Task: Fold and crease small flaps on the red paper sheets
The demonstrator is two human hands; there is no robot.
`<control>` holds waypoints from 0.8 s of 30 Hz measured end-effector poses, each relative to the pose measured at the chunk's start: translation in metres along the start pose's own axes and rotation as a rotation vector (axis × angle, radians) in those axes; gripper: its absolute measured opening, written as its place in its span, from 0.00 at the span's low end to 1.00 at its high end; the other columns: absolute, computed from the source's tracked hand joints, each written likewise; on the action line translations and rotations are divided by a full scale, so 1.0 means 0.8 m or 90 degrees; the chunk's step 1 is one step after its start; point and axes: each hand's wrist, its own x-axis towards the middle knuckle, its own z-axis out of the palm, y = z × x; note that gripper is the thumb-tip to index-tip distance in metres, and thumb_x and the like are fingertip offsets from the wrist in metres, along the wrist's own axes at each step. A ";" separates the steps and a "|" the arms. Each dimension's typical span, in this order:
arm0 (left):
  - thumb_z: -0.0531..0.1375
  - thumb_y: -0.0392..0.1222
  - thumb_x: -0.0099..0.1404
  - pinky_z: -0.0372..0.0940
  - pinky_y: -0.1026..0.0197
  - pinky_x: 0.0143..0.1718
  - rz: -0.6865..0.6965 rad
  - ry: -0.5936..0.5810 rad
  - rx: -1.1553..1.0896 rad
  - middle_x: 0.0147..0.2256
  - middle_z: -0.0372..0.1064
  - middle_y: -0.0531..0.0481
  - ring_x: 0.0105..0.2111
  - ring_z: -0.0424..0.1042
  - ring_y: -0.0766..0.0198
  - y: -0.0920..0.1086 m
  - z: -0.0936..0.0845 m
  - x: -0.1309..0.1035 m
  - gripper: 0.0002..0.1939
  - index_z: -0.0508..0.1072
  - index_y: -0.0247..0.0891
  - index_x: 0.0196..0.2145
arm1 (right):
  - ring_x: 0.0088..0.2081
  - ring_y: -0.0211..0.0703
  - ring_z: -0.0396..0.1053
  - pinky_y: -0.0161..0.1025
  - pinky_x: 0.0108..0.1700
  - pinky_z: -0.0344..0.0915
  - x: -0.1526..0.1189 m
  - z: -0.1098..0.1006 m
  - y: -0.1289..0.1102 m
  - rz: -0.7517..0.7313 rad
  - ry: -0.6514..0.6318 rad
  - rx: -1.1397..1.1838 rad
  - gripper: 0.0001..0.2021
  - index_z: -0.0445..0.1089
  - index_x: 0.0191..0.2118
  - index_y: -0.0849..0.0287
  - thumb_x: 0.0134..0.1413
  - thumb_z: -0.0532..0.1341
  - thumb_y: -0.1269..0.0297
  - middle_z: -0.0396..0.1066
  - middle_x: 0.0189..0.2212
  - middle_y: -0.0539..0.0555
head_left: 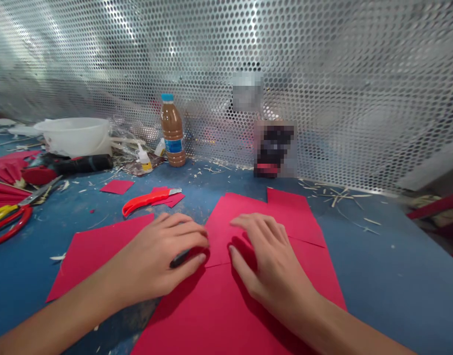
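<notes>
A large red sheet of paper (226, 310) lies in front of me, with smaller red pieces (285, 209) on its far part. Over the sheet's left side, my left hand (170, 251) is closed around a slim black object (180, 258); only its rounded end shows, so its kind is unclear. My right hand (263, 251) is on or just above the sheet, thumb and fingers curved apart with nothing between them. Another red sheet (96, 251) lies partly under my left forearm. Beyond my left hand rests an orange-red utility knife (147, 199) with its blade tip showing.
Red- and yellow-handled scissors (19, 217) and a red-and-black power tool (63, 167) lie at left. Behind are a white tub (76, 135), a glue bottle (144, 159) and a brown drink bottle (172, 130). A perforated metal panel (341, 98) borders the blue table (382, 276).
</notes>
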 end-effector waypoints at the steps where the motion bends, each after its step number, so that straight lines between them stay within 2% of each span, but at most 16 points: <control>1: 0.57 0.41 0.77 0.59 0.46 0.62 0.044 -0.020 0.027 0.55 0.79 0.50 0.59 0.71 0.50 -0.003 -0.006 -0.002 0.13 0.78 0.49 0.53 | 0.57 0.61 0.69 0.57 0.56 0.63 -0.001 -0.002 -0.001 -0.038 -0.024 -0.020 0.15 0.69 0.55 0.57 0.66 0.57 0.74 0.77 0.53 0.60; 4: 0.59 0.46 0.77 0.51 0.40 0.69 0.109 -0.094 0.078 0.60 0.76 0.50 0.68 0.62 0.44 -0.005 -0.016 -0.009 0.20 0.71 0.52 0.64 | 0.58 0.63 0.70 0.59 0.59 0.60 -0.004 -0.005 -0.003 -0.119 -0.074 -0.067 0.15 0.75 0.52 0.57 0.66 0.57 0.76 0.80 0.51 0.57; 8: 0.56 0.53 0.78 0.49 0.33 0.69 0.083 -0.178 0.093 0.65 0.70 0.48 0.71 0.57 0.38 0.005 -0.013 -0.014 0.25 0.65 0.50 0.69 | 0.56 0.65 0.73 0.61 0.60 0.58 -0.007 -0.004 -0.003 -0.147 -0.078 -0.117 0.16 0.77 0.51 0.60 0.62 0.59 0.77 0.82 0.51 0.57; 11: 0.55 0.55 0.78 0.53 0.29 0.66 0.047 -0.175 0.098 0.67 0.67 0.47 0.71 0.56 0.34 0.017 -0.009 -0.016 0.25 0.67 0.48 0.68 | 0.54 0.64 0.74 0.61 0.59 0.58 -0.008 -0.004 -0.004 -0.144 -0.080 -0.123 0.16 0.78 0.51 0.61 0.60 0.59 0.77 0.82 0.52 0.56; 18: 0.57 0.60 0.76 0.54 0.23 0.64 0.007 -0.152 0.122 0.65 0.69 0.45 0.68 0.62 0.32 0.034 -0.008 -0.019 0.28 0.71 0.44 0.66 | 0.47 0.58 0.73 0.56 0.59 0.58 -0.011 -0.004 -0.007 -0.140 -0.061 -0.165 0.16 0.79 0.50 0.57 0.58 0.63 0.75 0.83 0.50 0.52; 21: 0.56 0.63 0.75 0.52 0.21 0.65 -0.011 -0.147 0.134 0.64 0.70 0.44 0.68 0.62 0.32 0.040 -0.004 -0.023 0.31 0.71 0.43 0.66 | 0.45 0.56 0.72 0.55 0.63 0.55 -0.014 -0.001 -0.012 -0.144 -0.033 -0.189 0.15 0.79 0.50 0.58 0.57 0.66 0.71 0.83 0.47 0.52; 24: 0.56 0.64 0.74 0.50 0.23 0.67 -0.015 -0.125 0.129 0.64 0.70 0.44 0.67 0.64 0.35 0.042 0.002 -0.027 0.33 0.71 0.41 0.66 | 0.45 0.56 0.71 0.56 0.67 0.51 -0.018 0.000 -0.019 -0.142 -0.036 -0.208 0.16 0.79 0.51 0.62 0.57 0.64 0.68 0.82 0.49 0.55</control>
